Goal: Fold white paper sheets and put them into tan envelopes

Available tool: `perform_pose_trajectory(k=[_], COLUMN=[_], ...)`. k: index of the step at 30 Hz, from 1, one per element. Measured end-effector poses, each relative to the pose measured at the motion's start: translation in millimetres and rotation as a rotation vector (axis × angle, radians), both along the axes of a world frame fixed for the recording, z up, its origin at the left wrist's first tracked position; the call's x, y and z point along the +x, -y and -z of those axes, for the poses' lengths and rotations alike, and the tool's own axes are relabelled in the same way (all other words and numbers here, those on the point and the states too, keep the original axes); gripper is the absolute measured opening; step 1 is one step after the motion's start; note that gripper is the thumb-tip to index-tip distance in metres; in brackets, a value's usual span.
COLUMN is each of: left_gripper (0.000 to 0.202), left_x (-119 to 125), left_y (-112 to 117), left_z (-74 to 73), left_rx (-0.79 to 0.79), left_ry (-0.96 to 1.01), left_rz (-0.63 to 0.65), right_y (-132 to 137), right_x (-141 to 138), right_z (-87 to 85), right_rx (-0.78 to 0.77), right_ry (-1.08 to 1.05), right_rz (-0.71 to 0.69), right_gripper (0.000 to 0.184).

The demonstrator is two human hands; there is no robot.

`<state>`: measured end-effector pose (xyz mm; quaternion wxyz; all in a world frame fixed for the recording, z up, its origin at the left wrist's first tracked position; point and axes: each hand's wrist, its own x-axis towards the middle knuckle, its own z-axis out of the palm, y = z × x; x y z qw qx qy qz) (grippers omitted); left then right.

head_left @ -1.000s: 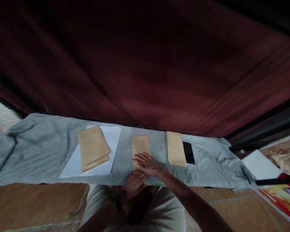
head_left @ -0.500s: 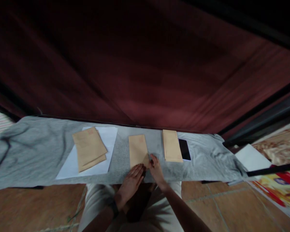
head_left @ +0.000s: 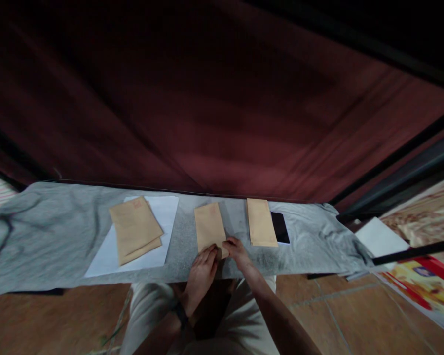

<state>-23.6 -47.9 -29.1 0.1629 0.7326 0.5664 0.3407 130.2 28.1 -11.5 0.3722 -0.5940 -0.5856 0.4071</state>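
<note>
- A dark red curtain [head_left: 214, 113] stands behind everything, with no lettering on it
- A grey cloth [head_left: 59, 236] covers the narrow surface and bears all the paper
- White sheets [head_left: 167, 217] lie at the left, blank where they show
- A printed pack [head_left: 429, 291] in red and yellow sits low at the far right; its blue oval looks like a brand badge, but no name can be read
- Two brown envelopes [head_left: 136, 224] overlap on the sheets, slightly fanned
- The middle envelope [head_left: 209, 224] rests on the cloth between that pair and the right-hand envelopes [head_left: 262, 224]; it should be light, thin and fairly stiff, easy to crease, apt to slide on cloth, and best taken by its long edges or near corners
- The left hand [head_left: 203, 271] lies over the near end, fingers together; whether they grip cannot be told
- The right hand [head_left: 239, 250] has fingertips and thumb drawn together on the near right edge, pinching it
- A phone [head_left: 280, 227], screen dark, lies just beside the right-hand envelopes
- A red stamp-like mark [head_left: 137, 203] on the left pair's upper envelope is too small to read
</note>
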Motion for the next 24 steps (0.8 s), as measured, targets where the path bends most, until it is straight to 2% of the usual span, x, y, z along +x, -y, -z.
perform_pose_trajectory(k=[2,4,8,11,14,17,20,22,24], left_gripper=[0.046,0.054,0.057,0.054,0.044,0.038,0.039,0.039,0.041], left_x=[2,6,17,20,13,-2,-14,-19,-19], left_y=[-2,-4,-12,-22,-33,-39,-38,-35,-32], left_z=[-8.5,-23.9,-65.3,-85.8,-85.7,-70.1,-49.6,-36.8,-25.8], left_rx=[-0.028,-0.073,-0.301,-0.493,-0.521,-0.585,-0.748,-0.838,-0.852], left_ry=[0.15,0.353,0.962,1.382,1.586,1.633,1.551,1.462,1.38], left_rz=[-0.04,-0.082,-0.216,-0.205,-0.254,-0.293,-0.262,-0.236,-0.224], right_y=[1,3,16,35,50,51,38,24,10], right_x=[-2,-4,-13,-29,-40,-35,-18,-6,2], right_z=[-20.3,-48.1,-102.4,-118.1,-110.2,-89.6,-63.4,-45.8,-30.0], right_rx=[0.013,0.087,0.391,0.454,0.47,0.486,0.48,0.45,0.43], right_ry=[-0.008,0.04,0.428,0.601,0.598,0.422,0.286,0.297,0.363], right_rz=[0.014,0.043,0.018,-0.112,-0.256,-0.35,-0.312,-0.27,-0.288], right_gripper=[0.02,0.019,0.024,0.025,0.026,0.028,0.033,0.039,0.043])
